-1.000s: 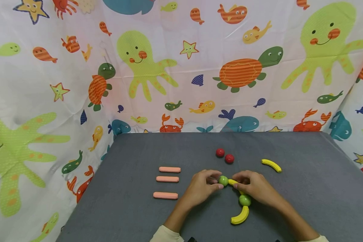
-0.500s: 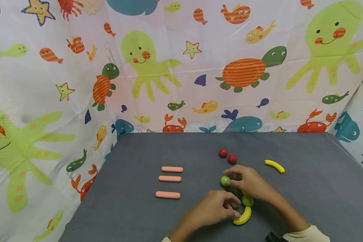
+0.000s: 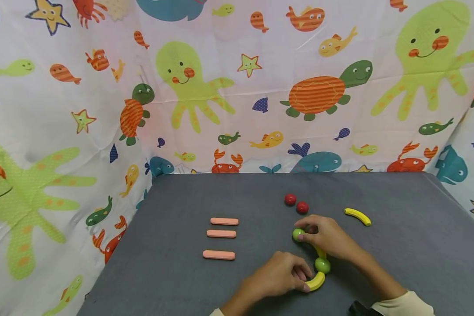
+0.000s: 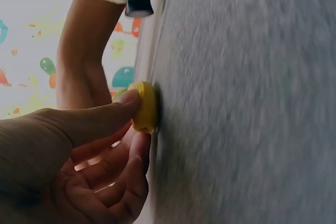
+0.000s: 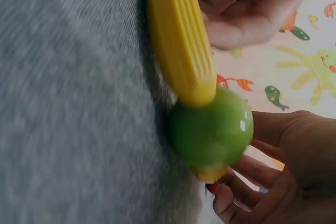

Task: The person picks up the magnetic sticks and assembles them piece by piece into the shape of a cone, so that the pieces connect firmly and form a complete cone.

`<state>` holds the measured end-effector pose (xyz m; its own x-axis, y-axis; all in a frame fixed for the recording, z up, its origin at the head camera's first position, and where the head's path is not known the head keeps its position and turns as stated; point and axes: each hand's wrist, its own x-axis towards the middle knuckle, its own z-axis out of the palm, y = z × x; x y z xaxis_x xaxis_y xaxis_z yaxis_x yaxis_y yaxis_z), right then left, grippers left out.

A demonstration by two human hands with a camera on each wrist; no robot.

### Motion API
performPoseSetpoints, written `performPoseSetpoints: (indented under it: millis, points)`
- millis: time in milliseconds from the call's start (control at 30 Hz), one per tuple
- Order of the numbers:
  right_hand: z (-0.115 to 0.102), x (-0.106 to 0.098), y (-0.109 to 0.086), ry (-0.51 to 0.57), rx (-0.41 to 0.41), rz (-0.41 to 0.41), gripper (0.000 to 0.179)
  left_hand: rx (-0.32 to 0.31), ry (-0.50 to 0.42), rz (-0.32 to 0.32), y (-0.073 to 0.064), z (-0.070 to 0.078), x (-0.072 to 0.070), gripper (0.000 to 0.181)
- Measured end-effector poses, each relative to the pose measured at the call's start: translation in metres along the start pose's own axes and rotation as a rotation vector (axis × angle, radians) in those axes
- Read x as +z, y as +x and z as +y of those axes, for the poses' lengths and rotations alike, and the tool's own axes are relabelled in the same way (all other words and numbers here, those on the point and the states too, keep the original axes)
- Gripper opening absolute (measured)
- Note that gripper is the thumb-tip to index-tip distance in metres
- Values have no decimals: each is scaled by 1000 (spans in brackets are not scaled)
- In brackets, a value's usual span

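My left hand [image 3: 278, 275] pinches the near toy banana [image 3: 317, 281] between thumb and fingertips; in the left wrist view the thumb lies along the yellow piece [image 4: 146, 106], close over the cloth. My right hand [image 3: 325, 237] holds the far green ball [image 3: 297, 235] between thumb and fingers, partly covering it. A second toy banana [image 3: 321, 253] runs from under the right hand to the nearer green ball [image 3: 322, 265]. In the right wrist view the near banana's tip meets that green ball [image 5: 210, 129]. Together the pieces form a curved chain.
Two red balls [image 3: 296, 203] lie beyond the right hand. Another toy banana [image 3: 357, 216] rests at the right. Three pink sausage-shaped sticks [image 3: 221, 234] lie in a column at the left. Grey cloth [image 3: 174, 272] covers the table; a sea-animal curtain [image 3: 205, 153] hangs behind.
The left hand has left the far green ball and come down to pinch the near banana. The right hand has shifted from the far banana to the far green ball, which has moved slightly right.
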<state>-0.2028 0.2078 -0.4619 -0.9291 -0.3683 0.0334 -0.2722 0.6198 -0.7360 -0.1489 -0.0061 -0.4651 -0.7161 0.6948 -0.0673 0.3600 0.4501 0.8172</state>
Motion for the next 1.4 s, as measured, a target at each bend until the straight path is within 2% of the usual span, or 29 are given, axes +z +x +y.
performPoseSetpoints:
  millis: [300,533,800,1200,1400]
  points:
    - [8,-8,-10,-28,32,52,30,-56,-11,-2,-6,-16,-26,11]
    - [12,-12,-19,-34,60,58,30,-87,15,70,-6,-26,-41,5]
    - [14,-15,-28,-38,98,69,30,-131,-22,132,-3,-34,-46,6]
    - [19,-21,-46,66,192,2,40,-167,-12,287,5,-42,-50,16]
    - [22,-26,-51,107,238,-30,43,-181,-103,344,10,-42,-47,20]
